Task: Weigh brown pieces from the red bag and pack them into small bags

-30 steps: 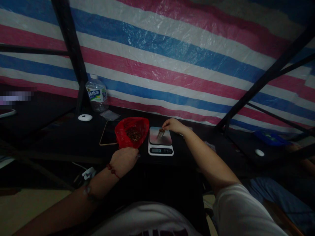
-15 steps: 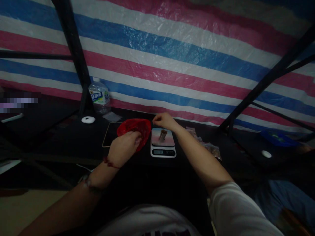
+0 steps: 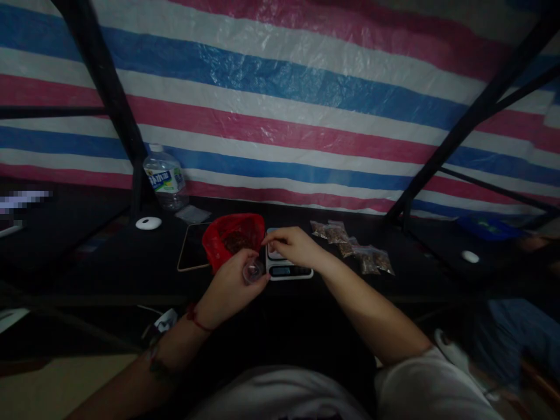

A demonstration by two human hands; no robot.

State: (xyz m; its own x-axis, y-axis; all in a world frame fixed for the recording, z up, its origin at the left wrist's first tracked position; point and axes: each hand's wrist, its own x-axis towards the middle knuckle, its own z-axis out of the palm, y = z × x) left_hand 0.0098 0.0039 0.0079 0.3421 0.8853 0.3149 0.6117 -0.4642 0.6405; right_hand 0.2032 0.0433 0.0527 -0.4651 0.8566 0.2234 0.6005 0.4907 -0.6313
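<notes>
My left hand (image 3: 234,289) is closed around a small clear round cup (image 3: 252,271) in front of the red plastic bag. The red plastic bag (image 3: 212,245) lies open, with brown loose bits inside. My right hand (image 3: 292,245) reaches over the small white kitchen scale (image 3: 291,274), its fingers curled and pinched by the bag's right rim. Whatever those fingers hold, if anything, is too small to make out. The right hand covers much of the scale's plate, and I cannot see what stands there.
Several small zip bags of brown bits (image 3: 345,239) lie right of the scale. Left of the red bag are a phone or tablet (image 3: 191,248), a clear packet (image 3: 192,214), a white mouse-like object (image 3: 149,223) and a plastic bottle (image 3: 166,181). Black frame bars slant up on both sides.
My left hand has come out of the red bag with the clear cup showing in it. My right hand has moved down over the scale, covering the small brownish upright packet seen there earlier.
</notes>
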